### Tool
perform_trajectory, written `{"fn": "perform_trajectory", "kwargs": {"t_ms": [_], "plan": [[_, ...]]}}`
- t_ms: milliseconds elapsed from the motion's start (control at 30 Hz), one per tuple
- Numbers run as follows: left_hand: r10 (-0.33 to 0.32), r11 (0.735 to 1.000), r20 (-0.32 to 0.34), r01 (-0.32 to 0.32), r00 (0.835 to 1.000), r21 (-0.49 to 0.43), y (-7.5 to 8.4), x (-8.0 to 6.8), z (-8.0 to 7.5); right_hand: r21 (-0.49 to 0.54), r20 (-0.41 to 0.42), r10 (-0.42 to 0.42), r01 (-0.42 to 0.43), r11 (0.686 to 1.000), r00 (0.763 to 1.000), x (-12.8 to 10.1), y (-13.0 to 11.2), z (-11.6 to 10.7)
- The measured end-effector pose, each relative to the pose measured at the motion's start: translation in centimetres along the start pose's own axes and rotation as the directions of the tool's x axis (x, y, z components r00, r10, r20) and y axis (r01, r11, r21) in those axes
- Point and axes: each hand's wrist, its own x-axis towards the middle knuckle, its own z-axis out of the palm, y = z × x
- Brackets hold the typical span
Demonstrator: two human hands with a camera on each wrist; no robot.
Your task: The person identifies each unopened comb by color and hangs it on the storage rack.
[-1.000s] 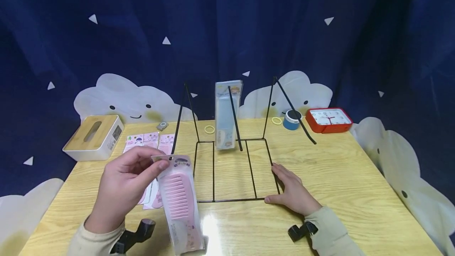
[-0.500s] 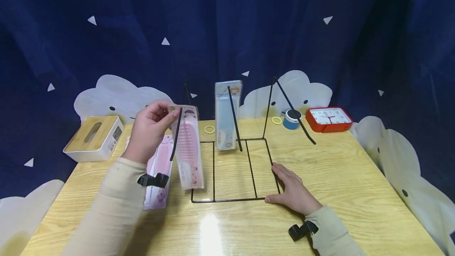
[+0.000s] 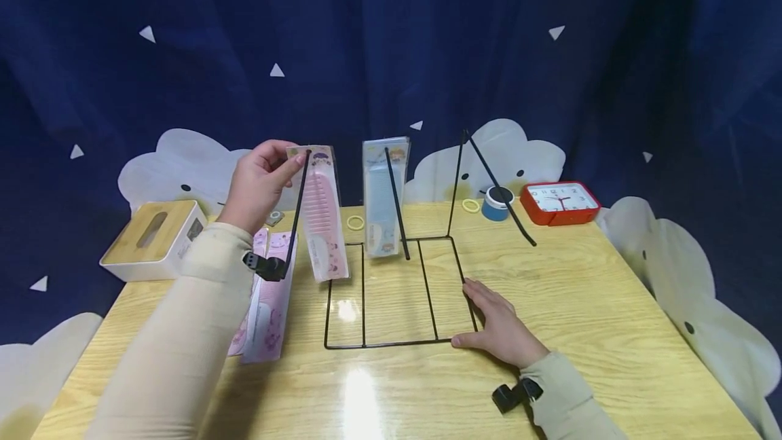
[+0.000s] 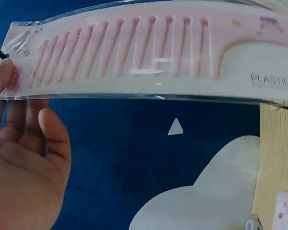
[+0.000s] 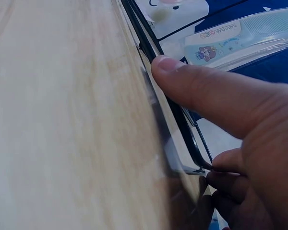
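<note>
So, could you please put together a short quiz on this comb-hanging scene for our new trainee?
1. True or false: the blue packaged comb already hangs on the middle hook of the wire display rack.
2. Which hand pinches the top of the pink packaged comb?
A. left hand
B. right hand
C. both
3. Fill in: the right hand rests on the wooden table at the rack's front ____ corner.

Key: 1 true; 2 A; 3 right.
</note>
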Motion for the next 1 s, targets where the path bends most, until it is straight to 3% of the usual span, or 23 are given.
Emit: {"fn": "perform_trajectory", "kwargs": {"t_ms": [167,267,333,433,533,600,667,733,833,933,1000], "plan": [[-0.063,0.994,0.033,0.06,0.997,0.087,-1.6,-0.3,-0.7,-0.001,-0.001,0.003,-0.003,1.0,1.0,0.0,0.0,-0.1],[-0.132,0.975,0.062,0.119,0.989,0.189,-4.7,-0.6,-1.5,-0.003,0.003,0.008,-0.008,1.0,1.0,-0.1,0.0,-0.1],[-0.188,0.948,0.079,0.16,0.979,0.275,-7.3,-1.0,-2.2,-0.003,0.005,0.013,-0.013,1.0,1.0,-0.1,0.0,0.0],[-0.307,0.886,0.114,0.241,0.945,0.396,-11.2,-1.6,-3.2,-0.004,0.006,0.01,-0.01,1.0,1.0,-0.1,-0.1,-0.1],[-0.446,0.793,0.137,0.32,0.884,0.519,-14.1,-2.3,-3.8,-0.001,0.007,0.0,0.0,1.0,1.0,0.0,-0.1,-0.1],[-0.507,0.73,0.161,0.322,0.847,0.602,-15.3,-2.6,-4.0,0.003,0.012,-0.001,0.001,1.0,1.0,0.0,-0.1,-0.1],[-0.527,0.69,0.19,0.286,0.828,0.665,-16.1,-2.7,-4.1,0.007,0.02,0.006,-0.006,1.0,1.0,0.0,-0.1,0.0],[-0.504,0.672,0.227,0.213,0.833,0.71,-16.6,-2.6,-4.1,0.009,0.024,0.016,-0.016,1.0,1.0,-0.1,0.0,0.0],[-0.448,0.661,0.244,0.135,0.86,0.738,-17.2,-2.5,-4.0,0.013,0.023,0.02,-0.021,1.0,1.0,-0.1,0.0,0.0],[-0.406,0.68,0.228,0.126,0.885,0.722,-17.4,-2.6,-3.8,0.014,0.018,0.021,-0.022,1.0,1.0,0.0,0.1,0.0],[-0.405,0.702,0.192,0.17,0.894,0.691,-17.3,-3.0,-3.7,0.015,0.017,0.022,-0.022,1.0,1.0,0.1,0.1,0.0]]}}
